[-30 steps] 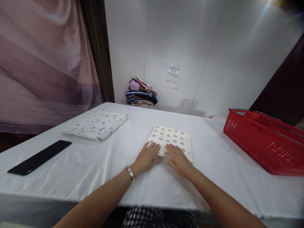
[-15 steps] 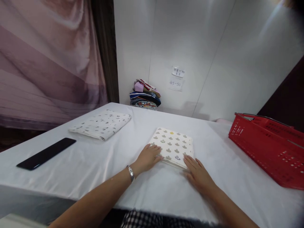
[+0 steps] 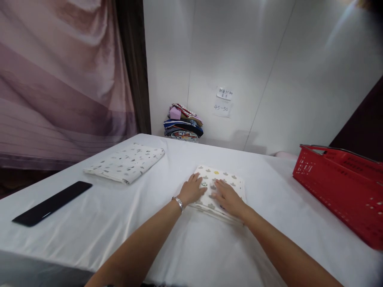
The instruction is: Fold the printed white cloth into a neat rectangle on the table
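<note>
A folded cream cloth (image 3: 231, 181) printed with small grey shapes lies in the middle of the white-covered table (image 3: 185, 247). My left hand (image 3: 192, 190) rests flat on its left part, fingers spread, a silver bracelet on the wrist. My right hand (image 3: 228, 197) lies flat on the cloth's middle, palm down, right beside the left hand. Neither hand grips anything.
A second folded patterned cloth (image 3: 127, 162) lies at the far left of the table. A long black flat object (image 3: 52, 202) sits near the left edge. A red plastic basket (image 3: 344, 187) stands at the right. A stack of folded clothes (image 3: 183, 122) sits against the back wall.
My right hand moved from the table at the cloth's near right corner onto the middle of the cloth. Both hands now reach further forward over it.
</note>
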A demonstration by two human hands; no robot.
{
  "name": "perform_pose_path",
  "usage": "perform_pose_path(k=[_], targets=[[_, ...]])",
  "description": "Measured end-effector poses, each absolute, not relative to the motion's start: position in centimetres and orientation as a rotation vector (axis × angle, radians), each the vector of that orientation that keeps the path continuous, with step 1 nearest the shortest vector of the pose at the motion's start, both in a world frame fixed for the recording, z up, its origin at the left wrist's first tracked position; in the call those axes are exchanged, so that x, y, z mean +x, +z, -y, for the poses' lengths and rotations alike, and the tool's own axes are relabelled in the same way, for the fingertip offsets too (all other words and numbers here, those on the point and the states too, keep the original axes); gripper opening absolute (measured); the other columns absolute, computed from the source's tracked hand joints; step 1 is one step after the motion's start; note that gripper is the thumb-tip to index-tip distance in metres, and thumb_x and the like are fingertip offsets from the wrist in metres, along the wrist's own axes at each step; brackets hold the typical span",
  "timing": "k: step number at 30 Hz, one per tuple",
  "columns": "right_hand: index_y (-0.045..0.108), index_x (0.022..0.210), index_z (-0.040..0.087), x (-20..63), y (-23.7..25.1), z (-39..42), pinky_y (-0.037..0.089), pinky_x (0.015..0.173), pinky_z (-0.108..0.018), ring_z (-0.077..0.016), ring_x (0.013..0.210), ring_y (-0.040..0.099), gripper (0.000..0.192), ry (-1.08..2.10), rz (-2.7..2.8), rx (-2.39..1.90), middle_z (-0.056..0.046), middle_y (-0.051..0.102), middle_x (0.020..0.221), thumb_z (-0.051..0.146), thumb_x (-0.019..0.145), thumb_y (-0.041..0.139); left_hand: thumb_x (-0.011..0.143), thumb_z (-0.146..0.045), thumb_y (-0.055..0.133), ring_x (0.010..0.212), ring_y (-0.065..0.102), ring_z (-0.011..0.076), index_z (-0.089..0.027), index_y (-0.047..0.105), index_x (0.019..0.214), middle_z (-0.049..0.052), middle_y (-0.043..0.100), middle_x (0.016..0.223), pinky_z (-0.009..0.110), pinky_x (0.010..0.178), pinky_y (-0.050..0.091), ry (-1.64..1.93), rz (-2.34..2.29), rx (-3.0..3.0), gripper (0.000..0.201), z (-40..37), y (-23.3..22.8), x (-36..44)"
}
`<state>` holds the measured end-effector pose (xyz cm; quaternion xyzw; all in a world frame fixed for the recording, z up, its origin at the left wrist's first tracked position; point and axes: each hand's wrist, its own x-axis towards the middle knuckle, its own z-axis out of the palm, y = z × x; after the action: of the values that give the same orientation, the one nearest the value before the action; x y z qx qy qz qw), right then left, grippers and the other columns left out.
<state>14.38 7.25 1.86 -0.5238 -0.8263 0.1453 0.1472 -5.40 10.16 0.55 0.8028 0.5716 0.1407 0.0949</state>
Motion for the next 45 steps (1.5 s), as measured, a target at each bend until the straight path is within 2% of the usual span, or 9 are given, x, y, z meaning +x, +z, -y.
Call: perform_pose_path(k=[5,9,16,21,28,34,39,42,45], targets=[[0.037,0.138,0.01,11.8,1.5,-13.0,0.018,0.11,-0.04,-0.0249,0.137,0.02,0.057,0.314,2.51,-1.422,-0.014,0.029,0.147,0.043,0.091,0.035,0.089,-0.044,0.039,0.135,0.023,0.0262,-0.02,0.044,0.128,0.01,0.028,0.147,0.044,0.098,0.038,0.549,-1.705,2.443,0.045,-10.0,-1.0,-5.4],[0.035,0.138,0.013,11.2,0.7,-16.7,0.018,0.109,-0.044,-0.0255,0.137,0.018,0.056,0.243,2.546,-1.446,-0.012,0.027,0.148,0.044,0.092,0.03,0.088,-0.044,0.041,0.136,0.021,0.0266,-0.022,0.041,0.131,0.008,0.026,0.148,0.045,0.098,0.038,0.528,-1.721,2.445,0.048,-10.2,-1.4,-5.5],[0.031,0.14,0.017,11.8,-1.4,-18.3,0.011,0.109,-0.042,-0.0224,0.138,0.015,0.058,0.196,2.596,-1.504,-0.008,0.024,0.15,0.049,0.093,0.023,0.089,-0.043,0.037,0.137,0.018,0.0259,-0.021,0.039,0.132,0.008,0.024,0.149,0.045,0.1,0.037,0.502,-1.757,2.447,0.049,-9.9,-1.3,-5.4],[0.039,0.136,0.019,11.1,0.3,-19.3,0.017,0.107,-0.042,-0.0231,0.137,0.019,0.053,0.311,2.575,-1.548,-0.009,0.028,0.148,0.047,0.092,0.028,0.089,-0.045,0.034,0.138,0.016,0.0252,-0.019,0.036,0.135,0.007,0.023,0.15,0.044,0.101,0.035,0.468,-1.766,2.417,0.052,-9.8,-1.1,-5.4],[0.033,0.138,0.017,10.0,-0.3,-20.9,0.026,0.101,-0.04,-0.0236,0.127,0.037,0.052,0.232,2.559,-1.53,-0.011,0.04,0.141,0.044,0.093,0.029,0.089,-0.047,0.033,0.138,0.015,0.0257,-0.02,0.036,0.136,0.007,0.021,0.15,0.044,0.102,0.034,0.466,-1.741,2.372,0.054,-9.9,-1.2,-5.5],[0.034,0.138,0.017,10.3,-0.4,-21.2,0.027,0.101,-0.038,-0.0237,0.126,0.038,0.055,0.263,2.573,-1.51,-0.01,0.04,0.141,0.046,0.092,0.029,0.089,-0.047,0.034,0.138,0.015,0.0257,-0.021,0.036,0.136,0.006,0.022,0.15,0.044,0.103,0.032,0.487,-1.729,2.348,0.054,-9.9,-1.1,-5.5],[0.046,0.131,0.018,12.6,0.6,-22.1,0.032,0.098,-0.029,-0.0203,0.12,0.046,0.055,0.358,2.556,-1.584,-0.008,0.05,0.134,0.05,0.092,0.027,0.089,-0.048,0.033,0.138,0.014,0.0259,-0.021,0.035,0.136,0.006,0.02,0.151,0.045,0.103,0.032,0.484,-1.712,2.334,0.055,-9.9,-1.1,-5.6],[0.061,0.113,0.018,14.9,0.8,-22.2,0.036,0.091,-0.031,-0.0221,0.109,0.054,0.053,0.323,2.509,-1.722,-0.01,0.061,0.118,0.046,0.093,0.022,0.088,-0.047,0.035,0.138,0.015,0.0257,-0.021,0.036,0.135,0.005,0.02,0.151,0.044,0.103,0.032,0.507,-1.713,2.334,0.054,-9.9,-1.1,-5.7],[0.066,0.099,0.016,16.8,0.6,-21.9,0.039,0.083,-0.033,-0.0243,0.099,0.058,0.056,0.295,2.469,-1.825,-0.012,0.065,0.107,0.047,0.093,0.019,0.088,-0.047,0.036,0.138,0.015,0.0257,-0.021,0.037,0.135,0.006,0.021,0.151,0.044,0.102,0.033,0.507,-1.713,2.327,0.054,-9.9,-1.0,-5.6]])
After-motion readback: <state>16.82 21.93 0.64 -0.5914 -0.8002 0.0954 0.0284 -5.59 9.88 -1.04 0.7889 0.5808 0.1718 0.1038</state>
